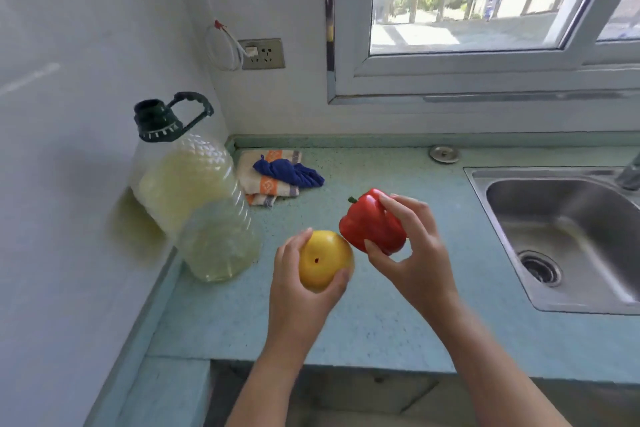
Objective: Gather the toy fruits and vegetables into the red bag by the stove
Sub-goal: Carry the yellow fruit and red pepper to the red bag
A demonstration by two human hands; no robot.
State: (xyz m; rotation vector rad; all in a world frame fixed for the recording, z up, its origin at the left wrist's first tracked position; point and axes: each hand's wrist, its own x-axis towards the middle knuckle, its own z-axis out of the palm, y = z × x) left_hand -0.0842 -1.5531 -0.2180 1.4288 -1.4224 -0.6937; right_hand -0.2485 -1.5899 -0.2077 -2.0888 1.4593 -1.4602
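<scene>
My left hand [298,291] is wrapped around a round yellow toy fruit [323,260], held above the pale blue counter [381,322]. Just to its right, my right hand [415,253] grips a red toy bell pepper [370,222] with a small green stem, fingers over its top and thumb under it. The two toys nearly touch. The red bag and the stove are out of view.
A large oil jug [194,204] with a dark green cap stands at the left wall. Folded cloths [277,173] lie behind it in the corner. A steel sink [568,236] fills the right side. A window sits above the counter.
</scene>
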